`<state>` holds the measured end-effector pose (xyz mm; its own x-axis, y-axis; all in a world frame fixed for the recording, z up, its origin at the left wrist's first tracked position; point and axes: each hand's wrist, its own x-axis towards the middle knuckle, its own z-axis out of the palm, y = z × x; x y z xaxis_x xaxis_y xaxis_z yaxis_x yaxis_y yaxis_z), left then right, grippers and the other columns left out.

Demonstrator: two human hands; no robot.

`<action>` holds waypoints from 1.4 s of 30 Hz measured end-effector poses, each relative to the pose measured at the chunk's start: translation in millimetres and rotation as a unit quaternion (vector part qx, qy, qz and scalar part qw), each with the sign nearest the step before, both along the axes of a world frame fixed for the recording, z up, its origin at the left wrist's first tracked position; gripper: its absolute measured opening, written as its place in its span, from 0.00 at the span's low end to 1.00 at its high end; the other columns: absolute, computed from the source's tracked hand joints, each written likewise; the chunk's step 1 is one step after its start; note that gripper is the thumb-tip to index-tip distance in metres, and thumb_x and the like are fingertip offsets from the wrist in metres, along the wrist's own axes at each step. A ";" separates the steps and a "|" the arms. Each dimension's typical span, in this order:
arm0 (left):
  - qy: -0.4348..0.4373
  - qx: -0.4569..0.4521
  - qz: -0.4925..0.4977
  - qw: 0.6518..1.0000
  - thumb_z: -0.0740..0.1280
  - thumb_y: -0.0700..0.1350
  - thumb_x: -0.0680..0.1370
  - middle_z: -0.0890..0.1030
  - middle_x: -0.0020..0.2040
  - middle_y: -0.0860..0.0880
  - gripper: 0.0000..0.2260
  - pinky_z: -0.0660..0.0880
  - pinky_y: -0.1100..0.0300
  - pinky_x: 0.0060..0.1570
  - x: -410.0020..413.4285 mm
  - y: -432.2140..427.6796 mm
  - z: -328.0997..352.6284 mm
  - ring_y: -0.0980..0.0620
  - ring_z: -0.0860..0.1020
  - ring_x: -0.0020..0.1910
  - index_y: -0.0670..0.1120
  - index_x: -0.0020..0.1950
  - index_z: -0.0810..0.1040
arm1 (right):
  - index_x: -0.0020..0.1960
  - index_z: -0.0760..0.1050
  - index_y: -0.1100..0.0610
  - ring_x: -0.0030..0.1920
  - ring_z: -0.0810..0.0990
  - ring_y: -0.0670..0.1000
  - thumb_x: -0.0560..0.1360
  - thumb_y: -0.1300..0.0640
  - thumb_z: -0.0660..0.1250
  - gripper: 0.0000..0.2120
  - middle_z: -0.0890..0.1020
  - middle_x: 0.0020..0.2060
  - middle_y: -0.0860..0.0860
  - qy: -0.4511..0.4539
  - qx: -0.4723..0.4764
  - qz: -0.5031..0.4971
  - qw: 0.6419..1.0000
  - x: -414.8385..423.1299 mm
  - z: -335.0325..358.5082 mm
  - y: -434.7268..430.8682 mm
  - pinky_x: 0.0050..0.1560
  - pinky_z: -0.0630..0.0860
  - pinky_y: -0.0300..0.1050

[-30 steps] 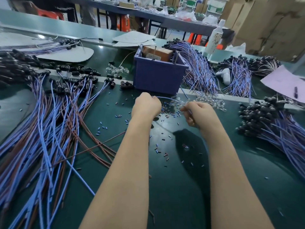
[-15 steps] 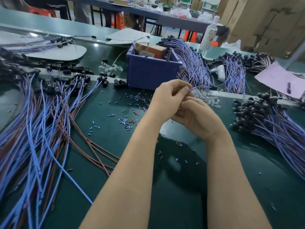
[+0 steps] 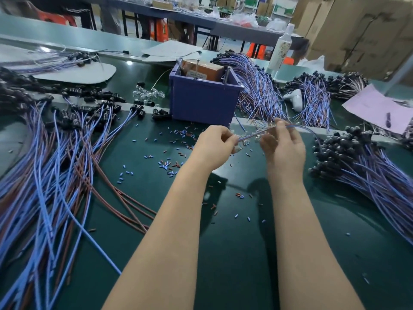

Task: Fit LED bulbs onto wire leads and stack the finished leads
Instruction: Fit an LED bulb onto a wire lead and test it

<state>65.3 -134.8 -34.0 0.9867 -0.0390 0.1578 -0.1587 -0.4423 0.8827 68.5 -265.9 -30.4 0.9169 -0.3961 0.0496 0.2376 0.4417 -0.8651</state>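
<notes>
The hands have parted: left hand (image 3: 212, 148) and right hand (image 3: 285, 151) each pinch the blue wire lead (image 3: 257, 133), stretched between them above the table (image 3: 234, 253). Seating a bulb likely goes best with the left end steadied. Whether that hand already holds one, I cannot tell.

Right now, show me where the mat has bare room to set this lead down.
Barest: the mat between the right forearm and the right wire pile, and the strip between the forearms. Crowded: the left wire pile covers the left side, and snipped sleeve bits litter the space before the blue bin.
</notes>
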 end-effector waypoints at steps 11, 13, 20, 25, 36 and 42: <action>0.026 0.006 0.070 0.997 0.63 0.44 0.79 0.83 0.44 0.49 0.06 0.70 0.61 0.44 0.8 4.7 -6.2 0.52 0.77 0.41 0.48 0.45 0.78 | 0.41 0.75 0.58 0.26 0.76 0.41 0.79 0.62 0.62 0.09 0.76 0.32 0.51 -0.008 -0.099 -0.060 0.993 1.3 -7.6 4.2 0.31 0.76 0.32; 0.040 0.013 0.102 0.994 0.62 0.44 0.79 0.83 0.46 0.48 0.06 0.71 0.61 0.46 2.3 7.0 -8.2 0.50 0.78 0.46 0.47 0.48 0.79 | 0.41 0.75 0.58 0.26 0.75 0.41 0.79 0.61 0.62 0.09 0.76 0.32 0.51 -0.007 -0.045 -0.085 0.995 2.4 -7.0 1.0 0.31 0.76 0.33; -0.002 -0.048 0.060 0.997 0.64 0.43 0.79 0.79 0.33 0.55 0.05 0.72 0.65 0.40 0.8 1.6 -7.3 0.56 0.76 0.36 0.48 0.44 0.78 | 0.41 0.72 0.58 0.28 0.78 0.42 0.78 0.64 0.63 0.08 0.78 0.30 0.50 0.007 -0.062 0.031 0.998 4.4 -11.1 11.5 0.34 0.78 0.34; 0.004 -0.068 0.055 0.996 0.66 0.43 0.78 0.82 0.34 0.51 0.06 0.75 0.61 0.40 2.2 1.3 -9.8 0.56 0.76 0.33 0.47 0.42 0.78 | 0.41 0.73 0.58 0.29 0.78 0.42 0.79 0.63 0.62 0.08 0.78 0.34 0.52 -0.001 -0.139 0.014 0.990 1.9 -12.3 10.6 0.34 0.76 0.33; 0.017 -0.085 0.016 0.996 0.66 0.42 0.78 0.81 0.34 0.52 0.05 0.77 0.53 0.54 0.0 -0.8 -10.7 0.56 0.77 0.35 0.47 0.43 0.78 | 0.39 0.75 0.59 0.27 0.75 0.42 0.78 0.63 0.63 0.09 0.78 0.27 0.47 0.000 -0.135 0.028 0.990 0.5 -13.0 9.5 0.32 0.75 0.33; 0.022 -0.003 0.023 0.999 0.63 0.44 0.79 0.79 0.34 0.54 0.07 0.74 0.58 0.48 2.3 1.9 -11.4 0.53 0.76 0.39 0.48 0.41 0.76 | 0.40 0.73 0.59 0.25 0.74 0.40 0.79 0.64 0.61 0.10 0.76 0.30 0.51 -0.006 -0.095 -0.018 0.995 2.4 -13.3 4.9 0.31 0.74 0.32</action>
<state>67.5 -132.9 -45.3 0.9934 0.0080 0.1146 -0.0992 -0.4435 0.8908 70.8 -261.0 -43.7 0.9013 -0.4107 0.1375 0.2612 0.2622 -0.9290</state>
